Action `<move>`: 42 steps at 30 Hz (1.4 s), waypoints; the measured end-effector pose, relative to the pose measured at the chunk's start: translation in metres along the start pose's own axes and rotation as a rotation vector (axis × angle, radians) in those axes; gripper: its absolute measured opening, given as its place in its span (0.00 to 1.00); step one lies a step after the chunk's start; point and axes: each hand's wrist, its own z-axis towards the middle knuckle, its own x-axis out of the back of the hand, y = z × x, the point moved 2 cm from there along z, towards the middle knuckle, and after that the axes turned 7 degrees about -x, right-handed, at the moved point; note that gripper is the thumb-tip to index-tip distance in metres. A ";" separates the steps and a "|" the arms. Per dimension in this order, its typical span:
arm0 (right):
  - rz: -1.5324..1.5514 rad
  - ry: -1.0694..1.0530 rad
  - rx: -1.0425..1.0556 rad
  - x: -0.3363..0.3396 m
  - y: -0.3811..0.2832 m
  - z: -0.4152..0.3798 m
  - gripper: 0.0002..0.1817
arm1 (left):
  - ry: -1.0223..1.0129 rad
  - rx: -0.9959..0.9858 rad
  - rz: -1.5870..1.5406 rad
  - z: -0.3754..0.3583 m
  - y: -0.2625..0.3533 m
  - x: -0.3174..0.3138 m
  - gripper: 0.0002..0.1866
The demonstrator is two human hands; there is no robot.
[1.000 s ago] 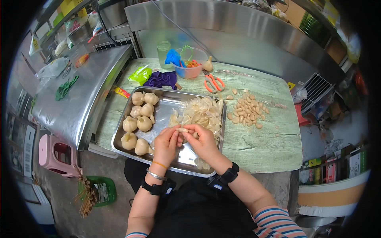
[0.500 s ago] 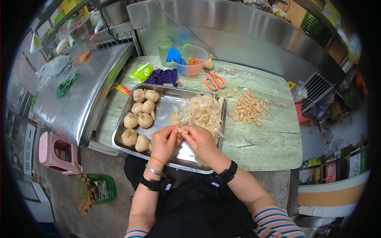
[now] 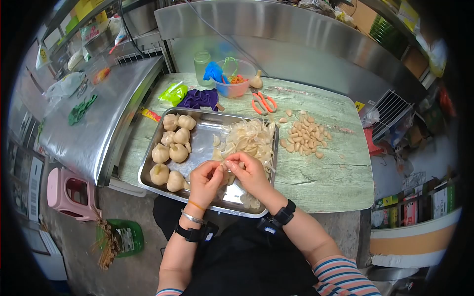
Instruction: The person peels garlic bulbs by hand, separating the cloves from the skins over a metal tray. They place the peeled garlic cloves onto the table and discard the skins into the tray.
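My left hand [image 3: 206, 178] and my right hand [image 3: 249, 173] meet over the front of a steel tray [image 3: 200, 132]. Their fingertips are pinched together on a small garlic clove [image 3: 225, 166], mostly covered by the fingers. Several whole garlic bulbs [image 3: 178, 152] line the tray's left side. A heap of papery garlic skins [image 3: 249, 138] fills its right part, just beyond my right hand. Outside the tray, to the right, a pile of peeled garlic cloves [image 3: 307, 134] lies on the green table [image 3: 326, 182].
Orange-handled scissors [image 3: 264, 103] lie behind the tray. Nearby are a clear plastic tub [image 3: 239, 89], a glass jar [image 3: 202, 66], a purple cloth [image 3: 198, 99] and a green packet [image 3: 173, 94]. A steel counter [image 3: 108, 113] adjoins on the left; a pink stool [image 3: 71, 192] stands below.
The clove between my fingertips shows less than before, as the fingers have closed further over it. Both hands stay over the tray's front; the view has shifted slightly.
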 end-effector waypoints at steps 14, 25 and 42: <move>0.893 -0.417 -0.516 0.004 -0.007 0.004 0.09 | -0.066 0.243 -0.711 0.001 0.006 0.006 0.06; 0.828 -0.072 -0.436 0.010 0.017 0.008 0.09 | 0.247 0.131 -0.638 -0.001 -0.003 0.014 0.06; 0.166 0.003 -0.027 0.001 -0.005 -0.003 0.11 | 0.142 0.034 -0.148 -0.001 0.004 0.001 0.08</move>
